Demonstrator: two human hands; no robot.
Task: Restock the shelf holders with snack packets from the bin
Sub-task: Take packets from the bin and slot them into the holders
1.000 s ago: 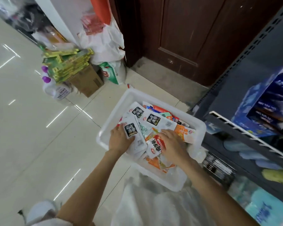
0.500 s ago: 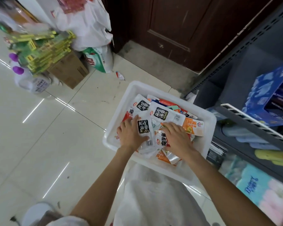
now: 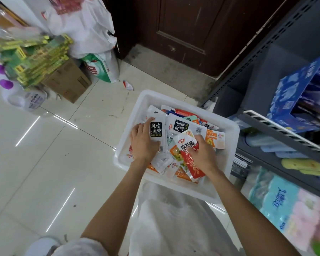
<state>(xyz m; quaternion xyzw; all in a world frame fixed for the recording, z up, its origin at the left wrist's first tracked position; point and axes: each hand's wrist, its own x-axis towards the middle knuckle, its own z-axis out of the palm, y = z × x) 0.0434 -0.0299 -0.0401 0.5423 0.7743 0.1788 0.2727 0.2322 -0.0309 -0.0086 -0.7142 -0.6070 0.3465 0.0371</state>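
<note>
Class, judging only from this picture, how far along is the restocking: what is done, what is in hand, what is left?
Done: nothing visibly stocked yet. In hand: the left hand holds a white packet with a black label, and the right hand has its grip on a red and white packet, both over the white bin. Left: many packets remain inside, and the wire shelf rail awaits them.
</note>
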